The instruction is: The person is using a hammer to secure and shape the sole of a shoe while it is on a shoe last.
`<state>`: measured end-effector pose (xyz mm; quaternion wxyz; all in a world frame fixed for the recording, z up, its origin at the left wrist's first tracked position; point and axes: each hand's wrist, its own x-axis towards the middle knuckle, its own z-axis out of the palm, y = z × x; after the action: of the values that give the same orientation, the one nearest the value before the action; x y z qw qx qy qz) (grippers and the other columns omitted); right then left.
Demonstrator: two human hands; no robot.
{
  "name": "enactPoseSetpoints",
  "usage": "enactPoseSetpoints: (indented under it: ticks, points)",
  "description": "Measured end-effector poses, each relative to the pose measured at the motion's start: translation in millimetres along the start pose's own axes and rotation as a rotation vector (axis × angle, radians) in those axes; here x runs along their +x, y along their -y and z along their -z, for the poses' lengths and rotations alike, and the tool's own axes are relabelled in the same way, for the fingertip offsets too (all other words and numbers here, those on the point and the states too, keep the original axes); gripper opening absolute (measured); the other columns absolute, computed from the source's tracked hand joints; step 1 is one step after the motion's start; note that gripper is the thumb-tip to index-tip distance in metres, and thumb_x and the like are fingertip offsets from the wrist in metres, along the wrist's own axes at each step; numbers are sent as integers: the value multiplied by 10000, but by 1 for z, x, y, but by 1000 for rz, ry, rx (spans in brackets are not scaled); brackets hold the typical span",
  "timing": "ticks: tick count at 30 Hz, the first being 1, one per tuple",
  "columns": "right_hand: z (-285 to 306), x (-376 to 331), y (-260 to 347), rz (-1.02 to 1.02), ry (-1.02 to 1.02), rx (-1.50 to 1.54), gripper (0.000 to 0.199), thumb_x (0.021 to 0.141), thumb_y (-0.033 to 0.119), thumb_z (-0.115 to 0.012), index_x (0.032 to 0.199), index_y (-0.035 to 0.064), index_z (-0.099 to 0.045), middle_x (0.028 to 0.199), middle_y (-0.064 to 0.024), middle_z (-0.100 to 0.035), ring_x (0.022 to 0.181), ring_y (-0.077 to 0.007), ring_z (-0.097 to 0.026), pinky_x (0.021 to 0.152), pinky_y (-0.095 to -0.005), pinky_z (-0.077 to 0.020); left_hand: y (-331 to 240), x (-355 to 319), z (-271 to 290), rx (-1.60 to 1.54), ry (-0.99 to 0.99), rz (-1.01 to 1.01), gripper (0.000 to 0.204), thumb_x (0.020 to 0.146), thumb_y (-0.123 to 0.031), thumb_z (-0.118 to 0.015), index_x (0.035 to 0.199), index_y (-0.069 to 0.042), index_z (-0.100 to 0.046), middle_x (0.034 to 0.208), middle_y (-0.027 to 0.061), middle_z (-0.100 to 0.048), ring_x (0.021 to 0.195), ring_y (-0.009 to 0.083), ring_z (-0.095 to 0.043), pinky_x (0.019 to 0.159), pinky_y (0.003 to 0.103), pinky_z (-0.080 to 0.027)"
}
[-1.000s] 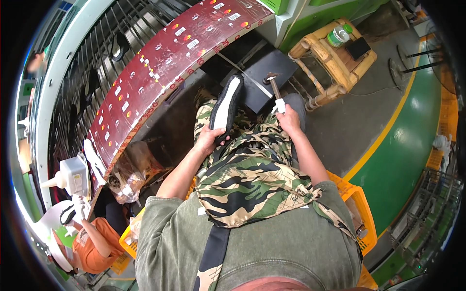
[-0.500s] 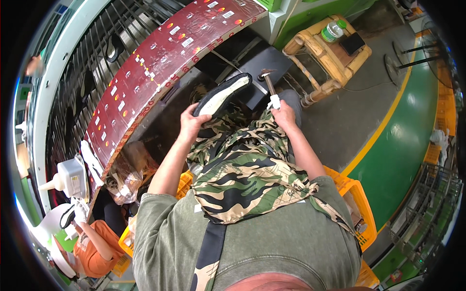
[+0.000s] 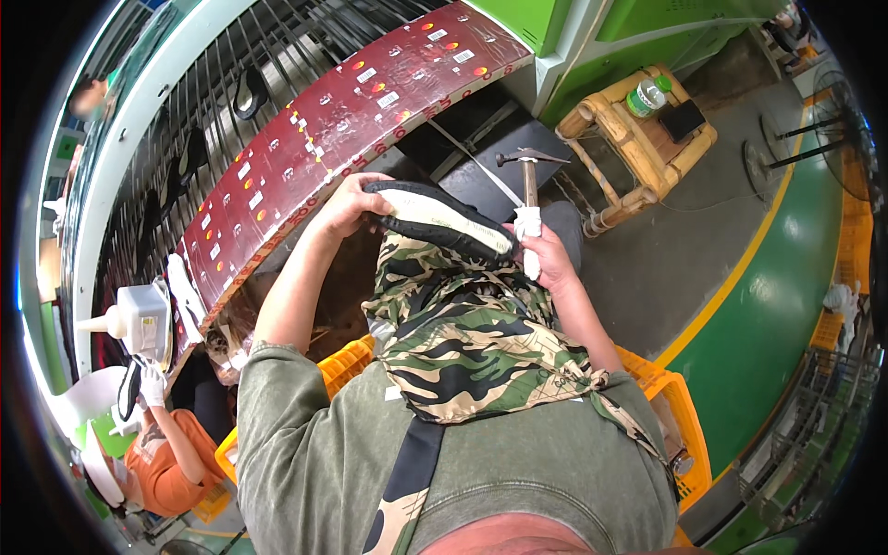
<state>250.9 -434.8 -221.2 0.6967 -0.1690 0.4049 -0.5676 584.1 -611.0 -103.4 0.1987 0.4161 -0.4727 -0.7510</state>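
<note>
At nine o'clock, one white squeeze bottle [image 3: 141, 319]; up at eleven, one long red table [image 3: 407, 72]. At ten, pinched in the left hand [image 3: 351, 205], one black-and-white shoe [image 3: 446, 220], now turned crosswise near twelve, far end swung down by the right hand [image 3: 549, 257]. Gripped there, in curled fingers, one hammer [image 3: 530, 185]. Past that, at two, one bamboo stool [image 3: 661, 150] under one clear bottle [image 3: 645, 98].

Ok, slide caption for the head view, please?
Left hand grips one end of a black shoe piece; right hand, at the other end, holds a hammer.
</note>
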Motion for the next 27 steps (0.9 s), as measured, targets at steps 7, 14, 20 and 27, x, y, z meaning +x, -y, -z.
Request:
enactPoseSetpoints:
  ticks: [7,14,20,27]
  points:
    - [-23,-36,-7,-31,96,108,433,861,6,-580,1290,10,-526,1045,-43,-625,948,-155,-614,906,-295,-496,38,39,-8,-220,-140,9,304,813,-302,-692,991,-58,-659,787,33,-678,601,119,-608,479,243,-445]
    - [-51,-55,-13,-292,120,275,355,923,48,-541,1273,11,-490,1137,-186,-622,1045,-330,-639,824,-497,-594,118,55,-94,-579,-192,36,448,815,-257,-716,1159,-5,-578,973,104,-681,842,210,-676,775,369,-567]
    - [-39,-49,7,-390,17,-30,329,921,41,-557,1237,-24,-495,1050,-201,-656,889,-307,-696,710,-432,-619,157,69,-106,-688,80,461,393,827,-288,-684,1091,1,-648,928,141,-721,776,275,-708,748,424,-602]
    - [-85,-7,150,234,-120,-508,229,910,25,-578,1128,-24,-527,865,-151,-652,618,-198,-673,495,-305,-580,171,88,-89,-453,-78,413,422,779,-213,-738,1099,32,-611,897,152,-708,717,263,-704,679,409,-604]
